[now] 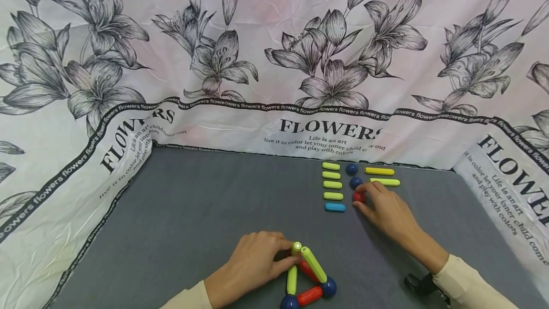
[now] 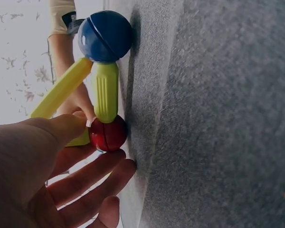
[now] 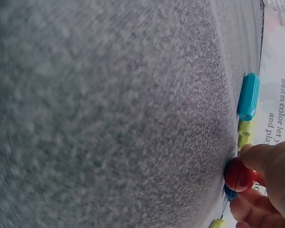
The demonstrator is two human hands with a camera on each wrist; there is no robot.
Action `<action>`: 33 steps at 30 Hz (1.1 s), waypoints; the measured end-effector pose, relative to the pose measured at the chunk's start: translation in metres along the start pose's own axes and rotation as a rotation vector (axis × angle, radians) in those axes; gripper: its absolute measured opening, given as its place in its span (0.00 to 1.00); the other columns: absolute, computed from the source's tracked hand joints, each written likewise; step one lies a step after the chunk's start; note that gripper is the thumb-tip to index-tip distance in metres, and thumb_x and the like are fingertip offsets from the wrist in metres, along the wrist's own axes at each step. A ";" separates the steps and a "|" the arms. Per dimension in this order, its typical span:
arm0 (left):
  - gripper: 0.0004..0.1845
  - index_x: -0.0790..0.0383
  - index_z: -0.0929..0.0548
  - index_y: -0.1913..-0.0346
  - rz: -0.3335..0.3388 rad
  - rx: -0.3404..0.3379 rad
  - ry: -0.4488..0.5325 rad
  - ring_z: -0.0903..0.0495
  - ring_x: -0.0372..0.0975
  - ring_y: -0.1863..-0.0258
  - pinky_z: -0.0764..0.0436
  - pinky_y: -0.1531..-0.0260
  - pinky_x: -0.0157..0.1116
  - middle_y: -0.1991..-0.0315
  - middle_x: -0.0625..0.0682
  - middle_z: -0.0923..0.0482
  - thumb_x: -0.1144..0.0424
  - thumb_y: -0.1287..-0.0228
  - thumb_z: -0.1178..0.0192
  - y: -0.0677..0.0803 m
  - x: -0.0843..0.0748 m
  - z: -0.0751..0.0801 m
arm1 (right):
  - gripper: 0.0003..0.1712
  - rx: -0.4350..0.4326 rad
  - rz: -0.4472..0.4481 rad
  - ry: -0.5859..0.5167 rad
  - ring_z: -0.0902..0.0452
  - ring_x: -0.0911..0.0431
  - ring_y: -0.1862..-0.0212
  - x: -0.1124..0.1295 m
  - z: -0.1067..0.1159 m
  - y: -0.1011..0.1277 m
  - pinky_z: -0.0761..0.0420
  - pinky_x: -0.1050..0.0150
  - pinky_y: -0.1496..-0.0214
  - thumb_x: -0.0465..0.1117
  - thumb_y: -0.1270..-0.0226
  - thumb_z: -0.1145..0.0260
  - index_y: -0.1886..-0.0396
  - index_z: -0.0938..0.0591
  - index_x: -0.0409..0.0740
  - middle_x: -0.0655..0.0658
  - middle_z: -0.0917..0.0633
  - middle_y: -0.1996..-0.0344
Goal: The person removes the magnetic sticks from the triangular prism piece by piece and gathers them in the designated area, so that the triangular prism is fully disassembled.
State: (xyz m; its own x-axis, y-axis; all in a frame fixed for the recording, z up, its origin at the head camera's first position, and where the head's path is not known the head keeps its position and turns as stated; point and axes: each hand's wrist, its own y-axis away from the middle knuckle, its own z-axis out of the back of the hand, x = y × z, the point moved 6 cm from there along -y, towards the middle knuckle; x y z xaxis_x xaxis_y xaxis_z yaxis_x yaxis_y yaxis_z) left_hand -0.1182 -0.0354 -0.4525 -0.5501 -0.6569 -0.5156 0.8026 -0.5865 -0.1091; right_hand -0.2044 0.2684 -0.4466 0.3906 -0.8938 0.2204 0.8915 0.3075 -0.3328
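I look down on a grey mat (image 1: pixel 206 213) walled by a flower-print cloth (image 1: pixel 274 51). My left hand (image 1: pixel 250 263) rests at the near edge, its fingers curled against the top of a small frame (image 1: pixel 306 275) of sticks and balls, thumb and fingertips pinching where the green sticks meet. In that frame I count three green sticks, two red sticks and two blue balls; the left wrist view adds one red ball (image 2: pixel 108 134) at a joint by my thumb.

My right hand (image 1: pixel 386 209) lies farther off to the right, thumb and forefinger closed narrowly on a loose red ball (image 1: pixel 358 197) that sits on the mat. Just beyond it stand two loose blue balls (image 1: pixel 351 169) in a line. To their left lies a column of four short green sticks (image 1: pixel 331 181), with one blue stick (image 1: pixel 335 207) at its near end. To the right of the balls lie two longer sticks, one yellow (image 1: pixel 379 171) and one green (image 1: pixel 386 182), the green one touching my fingertips.
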 end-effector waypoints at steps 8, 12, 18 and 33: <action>0.19 0.44 0.10 0.52 0.036 0.018 -0.042 0.30 0.25 0.75 0.30 0.79 0.29 0.66 0.35 0.19 0.36 0.33 0.31 0.004 -0.002 -0.006 | 0.18 -0.096 0.131 0.038 0.25 0.56 0.69 0.031 0.017 0.008 0.25 0.55 0.68 0.40 0.38 0.20 0.52 0.15 0.43 0.45 0.19 0.54; 0.30 0.47 0.15 0.46 0.101 0.050 -0.045 0.30 0.28 0.71 0.29 0.78 0.31 0.64 0.36 0.25 0.28 0.38 0.32 0.008 -0.001 -0.009 | 0.18 -0.094 0.227 0.008 0.21 0.56 0.62 0.065 0.023 0.013 0.23 0.53 0.62 0.41 0.38 0.20 0.50 0.14 0.45 0.47 0.18 0.50; 0.31 0.49 0.21 0.51 0.160 0.108 -0.037 0.31 0.30 0.78 0.31 0.83 0.33 0.69 0.38 0.32 0.27 0.40 0.32 0.013 0.000 -0.011 | 0.17 -0.013 0.329 -0.078 0.19 0.60 0.57 0.105 0.019 0.022 0.19 0.55 0.57 0.42 0.36 0.21 0.49 0.15 0.52 0.56 0.17 0.51; 0.18 0.45 0.12 0.41 0.043 0.087 -0.057 0.28 0.27 0.72 0.26 0.75 0.32 0.61 0.36 0.20 0.51 0.32 0.27 0.015 -0.005 -0.004 | 0.15 0.326 0.351 -0.338 0.21 0.66 0.57 0.144 -0.013 0.044 0.18 0.63 0.54 0.52 0.24 0.30 0.41 0.18 0.64 0.65 0.18 0.50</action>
State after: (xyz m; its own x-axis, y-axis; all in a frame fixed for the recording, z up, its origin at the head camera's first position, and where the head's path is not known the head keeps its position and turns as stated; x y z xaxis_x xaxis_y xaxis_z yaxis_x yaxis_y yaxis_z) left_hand -0.1023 -0.0395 -0.4555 -0.5298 -0.7068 -0.4687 0.8039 -0.5946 -0.0121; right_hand -0.1123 0.1491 -0.4412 0.6793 -0.5826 0.4463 0.6988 0.6992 -0.1510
